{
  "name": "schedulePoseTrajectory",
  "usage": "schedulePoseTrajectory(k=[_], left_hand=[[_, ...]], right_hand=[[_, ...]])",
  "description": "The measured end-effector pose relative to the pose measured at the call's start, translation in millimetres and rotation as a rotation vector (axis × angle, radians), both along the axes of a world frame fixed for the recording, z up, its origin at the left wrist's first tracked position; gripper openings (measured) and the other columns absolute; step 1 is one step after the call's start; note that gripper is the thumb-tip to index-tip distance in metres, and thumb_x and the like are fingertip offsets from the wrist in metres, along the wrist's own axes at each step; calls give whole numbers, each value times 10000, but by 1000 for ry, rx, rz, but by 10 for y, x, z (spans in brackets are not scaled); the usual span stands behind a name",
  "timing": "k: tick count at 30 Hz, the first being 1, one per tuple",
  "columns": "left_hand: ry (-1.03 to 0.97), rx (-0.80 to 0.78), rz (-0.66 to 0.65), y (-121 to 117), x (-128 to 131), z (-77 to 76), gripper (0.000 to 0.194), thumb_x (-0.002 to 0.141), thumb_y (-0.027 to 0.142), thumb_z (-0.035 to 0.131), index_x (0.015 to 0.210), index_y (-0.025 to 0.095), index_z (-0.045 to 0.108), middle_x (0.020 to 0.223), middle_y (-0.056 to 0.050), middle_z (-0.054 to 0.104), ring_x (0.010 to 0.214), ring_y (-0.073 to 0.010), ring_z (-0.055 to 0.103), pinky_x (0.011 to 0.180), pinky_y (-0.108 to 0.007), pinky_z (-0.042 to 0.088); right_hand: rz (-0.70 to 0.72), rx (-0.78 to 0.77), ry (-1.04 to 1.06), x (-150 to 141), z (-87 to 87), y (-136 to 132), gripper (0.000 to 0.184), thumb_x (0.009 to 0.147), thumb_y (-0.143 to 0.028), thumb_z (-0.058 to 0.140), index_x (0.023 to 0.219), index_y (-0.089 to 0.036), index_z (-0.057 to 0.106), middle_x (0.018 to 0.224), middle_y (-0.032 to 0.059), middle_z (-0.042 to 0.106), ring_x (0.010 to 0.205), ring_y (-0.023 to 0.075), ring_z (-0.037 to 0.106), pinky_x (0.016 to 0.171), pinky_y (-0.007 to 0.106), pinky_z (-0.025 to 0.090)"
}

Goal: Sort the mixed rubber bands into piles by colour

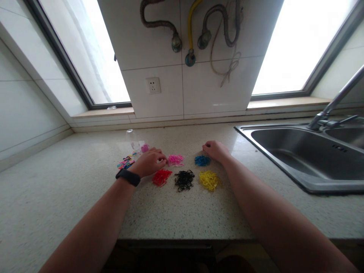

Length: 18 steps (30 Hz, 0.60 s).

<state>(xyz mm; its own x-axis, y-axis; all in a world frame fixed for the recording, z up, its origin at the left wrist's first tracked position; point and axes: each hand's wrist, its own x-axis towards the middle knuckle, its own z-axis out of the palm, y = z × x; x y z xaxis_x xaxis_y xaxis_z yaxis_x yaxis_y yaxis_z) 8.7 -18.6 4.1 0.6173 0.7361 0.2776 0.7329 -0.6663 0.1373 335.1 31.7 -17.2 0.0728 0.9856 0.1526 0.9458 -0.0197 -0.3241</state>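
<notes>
Extends the left forearm [95, 220] from the lower left and the right forearm [264, 197] from the lower right, both bare and slanted inward toward the middle of the view. Holds the left grip [149, 163] palm-down, back uppermost, with fingers [162, 156] bent and directed rightward. Curls the right grip [216, 149] into a loose fist beyond a slightly bent right wrist [228, 159], turned leftward, well apart from the left and slightly farther forward.
</notes>
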Motion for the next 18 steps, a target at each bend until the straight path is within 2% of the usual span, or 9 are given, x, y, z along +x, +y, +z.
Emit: schedulePoseTrajectory(k=[4, 7, 13, 18], left_hand=[[-34, -30, -55, -11, 36, -18, 242, 927, 285, 533, 992, 232, 760, 882, -65, 653, 909, -212, 562, 836, -349, 433], [-63, -22, -45, -4, 44, -30, 231, 926, 273, 532, 1001, 217, 743, 879, -64, 648, 895, -210, 557, 849, -357, 435], [-33, 7, -18, 14, 64, -80, 332, 944, 333, 517, 1223, 238, 670, 1026, -77, 618, 998, -229, 535, 931, -390, 427], [-32, 7, -29, 2, 66, -62, 295, 941, 334, 528, 1169, 251, 694, 1048, -75, 597, 1027, -235, 519, 957, -397, 416]], right_hand=[[5, 2, 0, -5, 6, -3, 385, 881, -481, 481, 1008, -265, 773, 1003, 90, 758, 907, 261, 688, 682, 301, 444], [6, -7, -2, -7, 13, -2, 390, 884, -472, 481, 1019, -255, 776, 1016, 97, 756, 914, 254, 685, 688, 293, 444], [10, 3, -10, -3, 5, 2, 374, 887, -454, 487, 1034, -265, 775, 1027, 92, 757, 923, 255, 687, 690, 290, 448], [7, 4, -11, -5, 0, 1, 372, 882, -458, 484, 1005, -264, 777, 1011, 93, 757, 909, 263, 689, 675, 297, 444]])
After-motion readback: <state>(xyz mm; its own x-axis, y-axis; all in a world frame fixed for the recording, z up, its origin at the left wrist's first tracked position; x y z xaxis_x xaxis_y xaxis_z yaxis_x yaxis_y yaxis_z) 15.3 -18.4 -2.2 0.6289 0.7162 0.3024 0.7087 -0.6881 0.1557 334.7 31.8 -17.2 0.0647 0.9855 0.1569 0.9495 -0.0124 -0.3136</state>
